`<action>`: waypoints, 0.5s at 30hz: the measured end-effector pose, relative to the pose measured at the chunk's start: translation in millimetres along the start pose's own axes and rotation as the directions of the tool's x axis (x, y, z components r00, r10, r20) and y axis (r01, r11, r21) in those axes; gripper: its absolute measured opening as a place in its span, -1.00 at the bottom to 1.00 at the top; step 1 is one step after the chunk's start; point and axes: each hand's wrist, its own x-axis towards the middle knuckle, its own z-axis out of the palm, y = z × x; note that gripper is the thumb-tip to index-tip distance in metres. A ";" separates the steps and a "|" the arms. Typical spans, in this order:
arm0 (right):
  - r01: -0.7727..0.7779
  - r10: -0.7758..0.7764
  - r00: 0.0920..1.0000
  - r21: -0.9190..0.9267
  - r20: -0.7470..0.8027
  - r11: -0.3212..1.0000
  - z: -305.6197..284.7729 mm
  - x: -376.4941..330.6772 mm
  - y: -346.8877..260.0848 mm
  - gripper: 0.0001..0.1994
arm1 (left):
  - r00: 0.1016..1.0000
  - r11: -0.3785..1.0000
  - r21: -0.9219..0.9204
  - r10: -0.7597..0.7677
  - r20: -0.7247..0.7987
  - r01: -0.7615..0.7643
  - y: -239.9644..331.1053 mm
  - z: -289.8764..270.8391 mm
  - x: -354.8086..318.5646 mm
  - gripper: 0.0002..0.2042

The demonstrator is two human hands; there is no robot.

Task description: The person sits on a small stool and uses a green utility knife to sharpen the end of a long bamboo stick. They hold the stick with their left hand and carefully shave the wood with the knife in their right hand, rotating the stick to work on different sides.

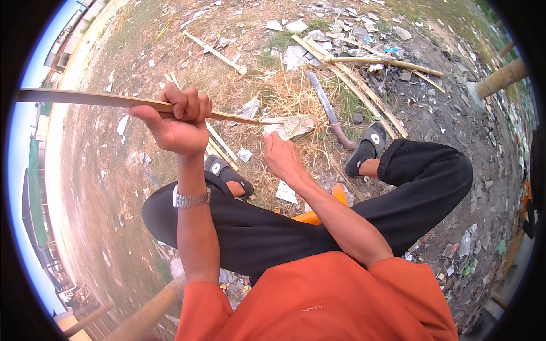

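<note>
A long bamboo strip (85,98) runs from the far left to the middle of the view. My left hand (181,122) is closed round it, thumb stretched along its near side. The strip's right end narrows and looks frayed. Just below that end is my right hand (282,159), its fingers curled together; whatever they hold, if anything, is hidden. Behind the right hand a pale, rough wood block (291,126) lies on straw-like shavings (293,99). A large knife (323,98) with a grey blade and brown handle rests on the ground beside my right foot.
Several split bamboo pieces (364,94) lie at the far right, and another strip (213,52) at the far left. Paper scraps and rubble (296,27) litter the dirt. Something orange (310,217) shows between my legs. A thick pole (500,78) stands at the right.
</note>
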 end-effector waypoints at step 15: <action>0.014 -0.015 1.000 0.066 0.011 0.998 -12.3 -11.5 -38.3 -0.66 | 0.999 1.000 -0.010 -0.010 0.050 0.011 -0.7 0.4 2.0 -0.34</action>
